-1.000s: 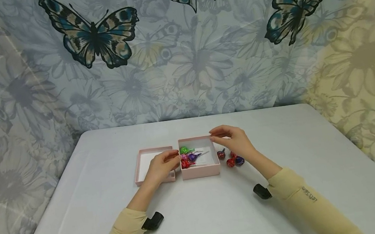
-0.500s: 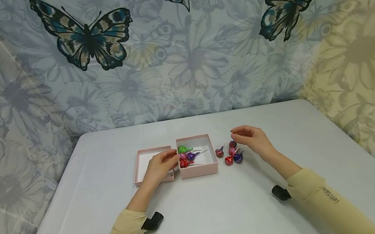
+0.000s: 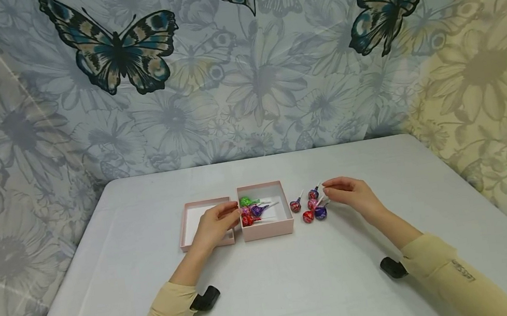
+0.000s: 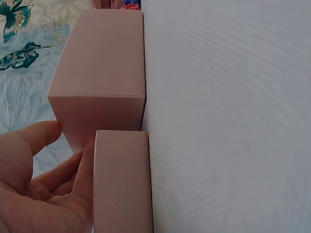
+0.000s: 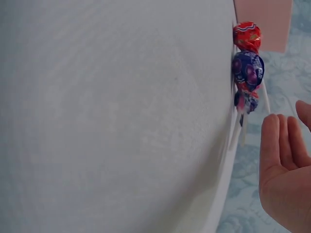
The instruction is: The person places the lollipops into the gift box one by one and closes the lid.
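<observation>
A pink box (image 3: 268, 230) stands on the table with several wrapped lollipops (image 3: 258, 210) inside: green, pink, purple and red. My left hand (image 3: 214, 226) is at its left side; in the left wrist view the fingers touch the box wall (image 4: 102, 111) and the thumb tip meets its upper edge. The shallow pink lid (image 3: 186, 223) lies left of the box, partly behind that hand. Several more lollipops (image 3: 308, 216) lie in a loose group right of the box. My right hand (image 3: 354, 196) hovers just right of them, fingers fairly straight, thumb apart, fingertips near a white lollipop stick (image 5: 266, 99).
A white table (image 3: 269, 292) spreads around the boxes, its back edge near a cloth backdrop (image 3: 264, 84) printed with flowers and butterflies. Dark wrist cameras (image 3: 205, 299) project from both yellow sleeves.
My right hand has moved right, away from the box's far right corner and past the loose lollipops, uncovering more of them. The left hand stays at the box; the head view has shifted slightly.
</observation>
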Available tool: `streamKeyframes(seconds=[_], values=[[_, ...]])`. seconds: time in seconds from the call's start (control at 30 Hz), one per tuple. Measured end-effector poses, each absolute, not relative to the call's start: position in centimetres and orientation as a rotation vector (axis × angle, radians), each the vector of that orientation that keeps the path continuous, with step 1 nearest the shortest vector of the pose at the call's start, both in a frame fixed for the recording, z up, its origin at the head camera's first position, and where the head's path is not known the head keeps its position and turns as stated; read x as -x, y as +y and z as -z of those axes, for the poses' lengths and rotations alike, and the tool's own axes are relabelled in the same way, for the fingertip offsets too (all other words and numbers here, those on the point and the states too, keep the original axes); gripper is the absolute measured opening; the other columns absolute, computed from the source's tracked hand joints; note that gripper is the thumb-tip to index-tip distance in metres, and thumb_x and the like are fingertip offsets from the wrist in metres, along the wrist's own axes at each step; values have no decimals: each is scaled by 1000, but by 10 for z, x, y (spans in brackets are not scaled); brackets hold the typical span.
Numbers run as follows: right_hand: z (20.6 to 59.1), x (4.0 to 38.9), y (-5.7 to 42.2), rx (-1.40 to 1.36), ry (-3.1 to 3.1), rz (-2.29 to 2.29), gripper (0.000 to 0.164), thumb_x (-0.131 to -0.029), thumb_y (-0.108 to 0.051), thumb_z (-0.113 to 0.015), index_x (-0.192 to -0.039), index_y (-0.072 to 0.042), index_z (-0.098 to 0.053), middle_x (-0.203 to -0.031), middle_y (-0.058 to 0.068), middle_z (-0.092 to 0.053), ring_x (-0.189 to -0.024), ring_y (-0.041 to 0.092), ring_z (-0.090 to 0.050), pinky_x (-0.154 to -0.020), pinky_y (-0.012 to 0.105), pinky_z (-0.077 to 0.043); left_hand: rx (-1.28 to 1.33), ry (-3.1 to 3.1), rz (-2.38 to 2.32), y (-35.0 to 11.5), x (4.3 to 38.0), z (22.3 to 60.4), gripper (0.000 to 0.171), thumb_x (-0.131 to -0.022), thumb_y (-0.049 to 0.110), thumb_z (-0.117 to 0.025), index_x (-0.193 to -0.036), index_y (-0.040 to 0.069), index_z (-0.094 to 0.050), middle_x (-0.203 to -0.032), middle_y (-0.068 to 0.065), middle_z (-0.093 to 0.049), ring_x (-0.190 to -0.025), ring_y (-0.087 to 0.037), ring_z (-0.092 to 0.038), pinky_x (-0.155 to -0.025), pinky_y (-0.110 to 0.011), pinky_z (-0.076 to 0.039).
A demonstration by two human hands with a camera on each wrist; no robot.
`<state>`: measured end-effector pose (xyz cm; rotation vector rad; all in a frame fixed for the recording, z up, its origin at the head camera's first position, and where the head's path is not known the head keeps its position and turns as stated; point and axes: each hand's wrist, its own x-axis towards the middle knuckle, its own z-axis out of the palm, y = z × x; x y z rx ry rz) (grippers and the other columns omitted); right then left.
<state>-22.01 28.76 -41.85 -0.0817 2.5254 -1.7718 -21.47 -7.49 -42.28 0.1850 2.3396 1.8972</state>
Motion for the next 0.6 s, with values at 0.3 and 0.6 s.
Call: streamKeyframes(seconds=[0.3,0.6], values=[[416,216,292,260,2825,1338,31,-92,-26,-70,-115,-6,-69,-112,8,-69,-105,22,-63,-91,40,-53,-186,2337,-1901,-75,215,423,39,-93,13,-67,-127,-5,-60,-115,-19,-67,-101,-28,-68,-81,-31,-58],[409,210,290,703,2936,1120,18,-87,-8,-74,-105,-5,-71,-103,6,-70,-99,25,-65,-84,35,-57,-182,2323,-1916,-76,215,423,39,-93,13,-67,-128,-4,-60,-116,-18,-67,-101,-28,-67,-82,-31,-58]])
